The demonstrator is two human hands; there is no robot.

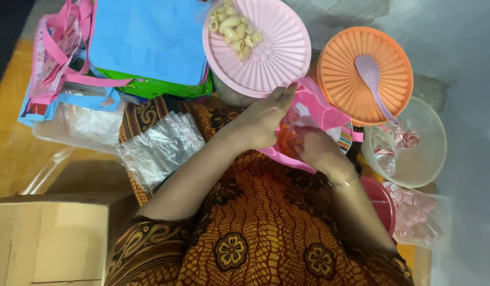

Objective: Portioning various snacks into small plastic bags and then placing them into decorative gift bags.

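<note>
My left hand fingers pinch the pink bag open at its twelve o'clock rim; my right hand, nearer, closes on an orange packet at nine o'clock inside.

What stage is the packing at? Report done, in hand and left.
Done: a stack of blue and pink fabric bags lies at the far left; whether they are filled cannot be told. In hand: the left hand holds open a pink bag while the right hand pushes an orange item inside. Left: a packet of pale macaroni-shaped snacks on the pink ribbed lid, and clear plastic pouches on the lap.
</note>
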